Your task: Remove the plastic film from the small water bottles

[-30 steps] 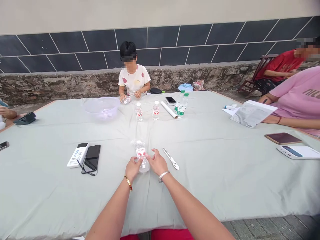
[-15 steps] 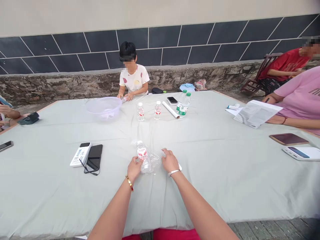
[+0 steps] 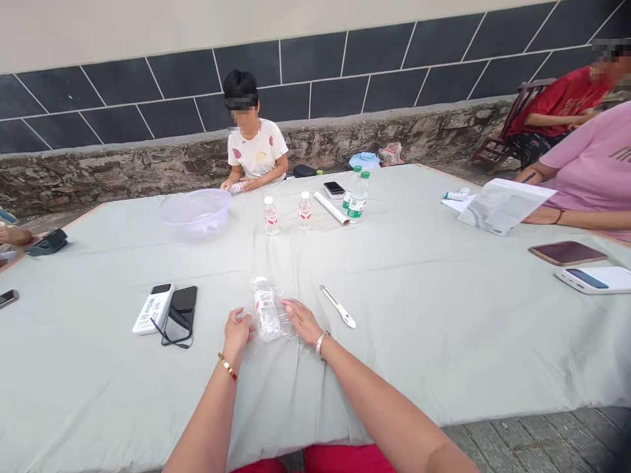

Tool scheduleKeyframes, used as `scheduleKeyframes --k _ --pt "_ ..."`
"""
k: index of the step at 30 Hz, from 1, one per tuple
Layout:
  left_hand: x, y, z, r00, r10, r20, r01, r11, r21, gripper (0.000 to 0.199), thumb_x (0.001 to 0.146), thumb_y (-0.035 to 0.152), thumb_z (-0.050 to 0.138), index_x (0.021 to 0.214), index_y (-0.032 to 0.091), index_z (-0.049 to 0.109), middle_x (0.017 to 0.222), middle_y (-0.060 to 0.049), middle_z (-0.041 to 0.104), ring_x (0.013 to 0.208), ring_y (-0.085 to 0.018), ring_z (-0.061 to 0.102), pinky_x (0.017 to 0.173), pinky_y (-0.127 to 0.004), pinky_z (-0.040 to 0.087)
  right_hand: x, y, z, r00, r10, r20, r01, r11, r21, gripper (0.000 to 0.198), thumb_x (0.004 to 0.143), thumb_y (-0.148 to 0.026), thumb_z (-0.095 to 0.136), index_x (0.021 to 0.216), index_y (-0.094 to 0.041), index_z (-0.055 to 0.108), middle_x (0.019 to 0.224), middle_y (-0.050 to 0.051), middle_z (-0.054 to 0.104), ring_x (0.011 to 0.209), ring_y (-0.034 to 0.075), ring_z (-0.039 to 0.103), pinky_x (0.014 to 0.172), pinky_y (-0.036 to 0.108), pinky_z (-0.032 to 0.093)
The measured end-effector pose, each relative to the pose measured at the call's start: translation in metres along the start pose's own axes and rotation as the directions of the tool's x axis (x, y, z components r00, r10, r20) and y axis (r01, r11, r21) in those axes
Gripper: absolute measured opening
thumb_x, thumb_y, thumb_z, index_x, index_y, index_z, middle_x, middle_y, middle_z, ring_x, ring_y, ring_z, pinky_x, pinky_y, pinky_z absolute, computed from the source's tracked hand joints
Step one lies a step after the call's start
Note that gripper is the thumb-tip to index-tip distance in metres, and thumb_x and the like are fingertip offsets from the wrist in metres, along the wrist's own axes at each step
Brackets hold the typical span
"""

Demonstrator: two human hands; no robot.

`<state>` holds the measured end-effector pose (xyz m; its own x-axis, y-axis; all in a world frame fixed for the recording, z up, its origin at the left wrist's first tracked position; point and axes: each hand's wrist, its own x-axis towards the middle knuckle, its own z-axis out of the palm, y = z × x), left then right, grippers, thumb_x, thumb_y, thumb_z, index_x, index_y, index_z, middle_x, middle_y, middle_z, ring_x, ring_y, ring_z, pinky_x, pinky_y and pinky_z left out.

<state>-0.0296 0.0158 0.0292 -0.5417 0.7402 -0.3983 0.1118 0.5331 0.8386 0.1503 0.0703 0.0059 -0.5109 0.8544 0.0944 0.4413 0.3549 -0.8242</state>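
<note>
A small clear bottle (image 3: 267, 305) with a white cap and a red-and-white label lies in front of me, its cap pointing away. Crinkled clear plastic film (image 3: 284, 315) lies around and beside it. My left hand (image 3: 238, 330) is just left of the bottle, fingers apart and slightly bent, gripping nothing. On the right, my right hand (image 3: 303, 322) rests with stretched fingers against the film, fingertips near the bottle's side. A white utility knife (image 3: 338, 307) lies on the table to the right of that hand.
Beyond stand two small bottles (image 3: 304, 211), a purple basin (image 3: 197, 213), a white roll (image 3: 331, 208) and two green-capped bottles (image 3: 357, 198). A power bank (image 3: 154, 309) and phone (image 3: 180, 314) lie left. A person across handles a bottle; another at right holds papers (image 3: 505, 205).
My left hand has let go of the bottle and shifted left. My right hand has moved left onto the film, uncovering the utility knife. The bottle has turned, showing another side of its label.
</note>
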Motion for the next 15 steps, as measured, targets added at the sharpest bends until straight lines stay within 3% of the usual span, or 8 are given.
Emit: scheduleKeyframes --k 2,6,8,11,13,15 --pt "0.001 0.004 -0.001 0.996 0.044 -0.076 -0.041 0.999 0.030 0.049 0.085 0.051 0.036 0.119 0.018 0.044 0.117 -0.013 0.056 0.087 -0.016 0.062 0.064 -0.024 0.049 -0.001 -0.002 0.002 0.996 -0.061 0.068 0.068 0.991 -0.113 0.045 0.093 -0.042 0.024 0.124 -0.026 0.052 0.127 0.004 0.054 0.121 0.017 0.044 0.104 0.037 0.032" --pt "0.002 0.008 0.007 0.968 0.214 -0.132 -0.168 0.942 0.291 0.067 0.075 0.061 0.047 0.123 0.015 0.043 0.117 -0.016 0.057 0.105 -0.024 0.057 0.082 -0.031 0.045 0.004 -0.009 0.006 0.991 -0.066 0.112 0.089 0.972 -0.217 0.044 0.093 -0.041 0.027 0.131 -0.027 0.046 0.130 0.005 0.051 0.123 0.019 0.041 0.105 0.040 0.028" --pt "0.003 0.005 0.010 0.973 0.181 -0.142 -0.122 0.930 0.347 0.062 0.077 0.059 0.044 0.118 0.013 0.047 0.100 -0.014 0.063 0.095 -0.024 0.060 0.079 -0.033 0.045 0.009 -0.011 0.008 0.992 -0.046 0.115 0.067 0.980 -0.187 0.046 0.093 -0.044 0.027 0.133 -0.026 0.042 0.131 0.005 0.050 0.123 0.019 0.042 0.104 0.039 0.029" --pt "0.004 -0.002 0.009 0.985 0.135 -0.112 -0.087 0.932 0.352 0.042 0.085 0.051 0.030 0.091 0.018 0.056 0.074 -0.007 0.064 0.074 -0.022 0.062 0.068 -0.031 0.045 0.016 -0.016 0.010 0.993 0.001 0.118 0.017 0.988 -0.151 0.052 0.090 -0.050 0.032 0.135 -0.024 0.038 0.131 0.007 0.051 0.119 0.020 0.045 0.102 0.039 0.032" --pt "0.002 -0.002 0.008 0.981 0.161 -0.107 -0.115 0.931 0.345 0.044 0.087 0.050 0.022 0.079 0.021 0.053 0.072 -0.005 0.064 0.073 -0.020 0.061 0.067 -0.030 0.044 0.019 -0.020 0.013 0.991 0.043 0.124 -0.021 0.984 -0.174 0.056 0.088 -0.052 0.037 0.136 -0.024 0.037 0.129 0.007 0.052 0.119 0.022 0.046 0.103 0.043 0.029" --pt "-0.003 0.001 0.008 0.975 0.193 -0.107 -0.141 0.917 0.373 0.044 0.085 0.056 0.023 0.078 0.022 0.049 0.074 -0.005 0.063 0.073 -0.021 0.061 0.067 -0.030 0.043 0.018 -0.023 0.014 0.987 0.073 0.145 -0.043 0.979 -0.200 0.057 0.088 -0.054 0.035 0.138 -0.027 0.033 0.133 0.006 0.049 0.125 0.024 0.039 0.106 0.048 0.022"
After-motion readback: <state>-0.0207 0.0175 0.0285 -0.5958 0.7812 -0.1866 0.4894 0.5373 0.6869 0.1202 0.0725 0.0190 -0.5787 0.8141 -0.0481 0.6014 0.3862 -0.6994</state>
